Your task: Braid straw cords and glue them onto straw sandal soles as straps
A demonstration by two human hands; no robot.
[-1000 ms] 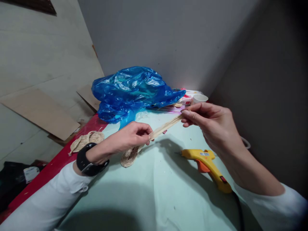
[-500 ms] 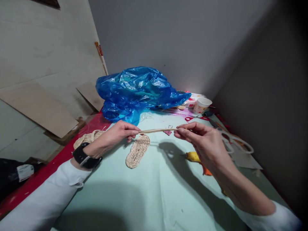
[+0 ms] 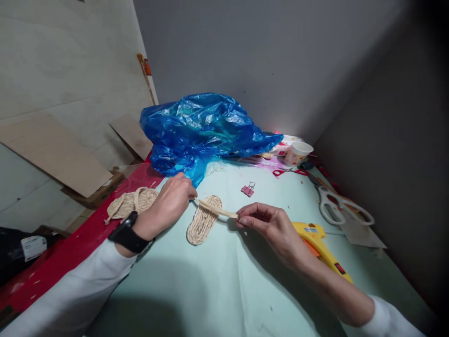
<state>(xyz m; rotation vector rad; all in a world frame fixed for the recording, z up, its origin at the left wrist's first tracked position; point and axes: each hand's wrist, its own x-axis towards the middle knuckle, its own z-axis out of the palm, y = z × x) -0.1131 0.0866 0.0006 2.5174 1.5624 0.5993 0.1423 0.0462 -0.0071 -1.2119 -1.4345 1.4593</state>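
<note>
A pale, flat straw-like strip [image 3: 219, 212] is stretched between my two hands. My left hand [image 3: 177, 199], with a black watch on the wrist, pinches its left end. At the other end, the fingertips of my right hand [image 3: 264, 220] are closed on it. Behind the strip, an oval coiled piece of braided straw [image 3: 201, 229] lies on the pale green table cover; the strip crosses over its upper part. Left of my left hand rests a bundle of braided straw cord [image 3: 133, 202], partly hidden by that hand and wrist.
A yellow glue gun [image 3: 321, 243] lies beyond my right forearm. White-handled scissors [image 3: 342, 206], red-handled scissors [image 3: 291, 172] and a paper cup [image 3: 298, 153] are at the right. A pink binder clip [image 3: 248, 189] sits mid-table. A blue plastic bag [image 3: 206, 131] fills the back.
Both hands have come down and slightly left, my right more so, so the strip now slopes down to the right and looks wider. More of the glue gun shows.
</note>
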